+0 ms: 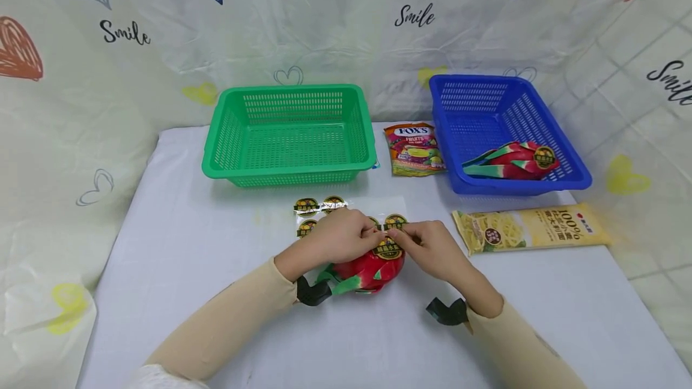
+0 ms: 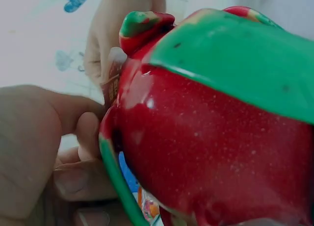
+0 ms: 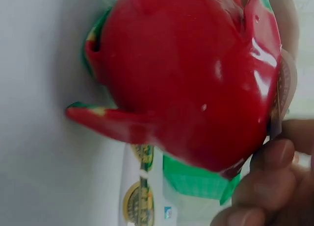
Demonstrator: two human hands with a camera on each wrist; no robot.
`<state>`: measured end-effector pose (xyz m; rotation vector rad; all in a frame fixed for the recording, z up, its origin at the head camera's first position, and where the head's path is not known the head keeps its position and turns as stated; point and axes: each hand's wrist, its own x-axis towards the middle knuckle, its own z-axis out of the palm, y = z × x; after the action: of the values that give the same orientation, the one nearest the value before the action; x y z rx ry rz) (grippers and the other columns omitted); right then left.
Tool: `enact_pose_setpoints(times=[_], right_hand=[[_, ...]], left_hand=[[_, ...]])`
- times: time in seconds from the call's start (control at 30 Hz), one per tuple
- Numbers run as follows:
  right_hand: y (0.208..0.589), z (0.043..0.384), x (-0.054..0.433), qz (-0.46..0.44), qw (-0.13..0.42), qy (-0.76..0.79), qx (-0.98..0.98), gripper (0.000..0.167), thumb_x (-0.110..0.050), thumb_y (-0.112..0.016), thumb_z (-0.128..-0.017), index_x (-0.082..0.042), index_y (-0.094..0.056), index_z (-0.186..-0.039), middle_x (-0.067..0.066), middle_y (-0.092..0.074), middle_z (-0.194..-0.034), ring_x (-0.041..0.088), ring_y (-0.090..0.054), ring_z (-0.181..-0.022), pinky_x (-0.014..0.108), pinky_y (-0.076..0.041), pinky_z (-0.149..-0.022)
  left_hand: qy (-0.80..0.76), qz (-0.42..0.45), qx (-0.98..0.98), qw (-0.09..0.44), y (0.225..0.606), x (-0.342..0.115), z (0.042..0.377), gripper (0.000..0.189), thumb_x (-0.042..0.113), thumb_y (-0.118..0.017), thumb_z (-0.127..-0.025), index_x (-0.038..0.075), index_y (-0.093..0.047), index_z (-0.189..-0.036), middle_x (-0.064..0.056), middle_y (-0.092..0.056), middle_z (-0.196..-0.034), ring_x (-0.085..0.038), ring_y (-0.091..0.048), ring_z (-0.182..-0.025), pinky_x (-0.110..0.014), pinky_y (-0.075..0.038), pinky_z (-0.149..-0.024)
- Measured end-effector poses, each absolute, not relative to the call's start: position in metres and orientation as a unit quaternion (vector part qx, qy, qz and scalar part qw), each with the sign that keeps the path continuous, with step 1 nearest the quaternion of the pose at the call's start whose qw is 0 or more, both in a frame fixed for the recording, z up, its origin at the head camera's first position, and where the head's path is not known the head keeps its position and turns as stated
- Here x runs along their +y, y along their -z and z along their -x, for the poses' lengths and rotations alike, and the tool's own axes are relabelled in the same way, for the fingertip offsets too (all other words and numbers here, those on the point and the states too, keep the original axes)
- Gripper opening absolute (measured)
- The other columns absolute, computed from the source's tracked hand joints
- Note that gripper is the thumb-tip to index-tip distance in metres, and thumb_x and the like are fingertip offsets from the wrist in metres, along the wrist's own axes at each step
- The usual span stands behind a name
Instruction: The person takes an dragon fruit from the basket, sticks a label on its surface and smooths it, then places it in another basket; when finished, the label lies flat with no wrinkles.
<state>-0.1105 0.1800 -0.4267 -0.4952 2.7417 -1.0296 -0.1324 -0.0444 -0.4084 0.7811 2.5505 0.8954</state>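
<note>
A red toy dragon fruit (image 1: 367,275) with green scale tips lies on the table between the hands. On its upper side is a round black-and-gold sticker (image 1: 388,250), standing partly off the skin in the right wrist view. My left hand (image 1: 346,236) pinches the sticker's left edge with thumb and forefinger. From the other side, my right hand (image 1: 435,251) pinches its right edge. Behind the fruit, partly hidden by the left hand, lies a clear sheet of the same stickers (image 1: 306,206).
A green basket (image 1: 289,174) stands at the back. The blue basket (image 1: 519,186) at back right holds another stickered dragon fruit (image 1: 513,161). A Fox's candy bag (image 1: 415,150) sits between the baskets, and a yellow noodle pack (image 1: 532,229) lies at right.
</note>
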Motion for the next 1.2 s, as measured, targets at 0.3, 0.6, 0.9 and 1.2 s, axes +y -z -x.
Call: enact_pose_setpoints(times=[0.3,0.6,0.9,1.2], right_hand=[[0.431,0.103,0.184,0.179,0.079,0.36,0.912,0.041,-0.031,-0.063,-0.105,-0.015,-0.053,-0.069,-0.009,-0.037,-0.06,0.006,-0.037,-0.055,0.022,-0.028,-0.05],[0.435,0.102,0.19,0.191,0.095,0.383,0.899,0.034,-0.028,-0.067,-0.103,-0.017,-0.053,-0.074,-0.009,-0.042,-0.064,0.005,-0.04,-0.058,0.022,-0.032,-0.051],[0.445,0.101,0.196,0.223,0.078,0.414,0.879,0.031,-0.019,-0.074,-0.098,-0.016,-0.049,-0.078,-0.009,-0.041,-0.067,0.002,-0.039,-0.061,0.021,-0.034,-0.053],[0.46,0.103,0.201,0.226,0.102,0.481,0.841,0.03,-0.013,-0.072,-0.098,-0.012,-0.047,-0.082,-0.005,-0.043,-0.073,0.005,-0.043,-0.065,0.024,-0.037,-0.054]], left_hand=[[-0.319,-0.306,0.882,0.16,0.409,-0.055,0.13,0.046,0.046,-0.071,-0.097,0.021,-0.052,-0.063,0.011,-0.048,-0.052,-0.003,-0.047,-0.052,-0.022,-0.036,-0.052],[-0.309,-0.297,0.89,0.157,0.408,-0.053,0.129,0.046,0.051,-0.076,-0.092,0.022,-0.053,-0.064,0.012,-0.05,-0.052,-0.004,-0.05,-0.055,-0.023,-0.036,-0.052],[-0.301,-0.28,0.897,0.162,0.407,-0.048,0.129,0.054,0.064,-0.076,-0.086,0.021,-0.052,-0.064,0.01,-0.048,-0.053,-0.005,-0.048,-0.053,-0.024,-0.032,-0.049],[-0.349,-0.303,0.867,0.184,0.415,-0.052,0.137,0.05,0.05,-0.081,-0.088,0.021,-0.049,-0.061,0.011,-0.045,-0.052,-0.002,-0.046,-0.056,-0.023,-0.035,-0.055]])
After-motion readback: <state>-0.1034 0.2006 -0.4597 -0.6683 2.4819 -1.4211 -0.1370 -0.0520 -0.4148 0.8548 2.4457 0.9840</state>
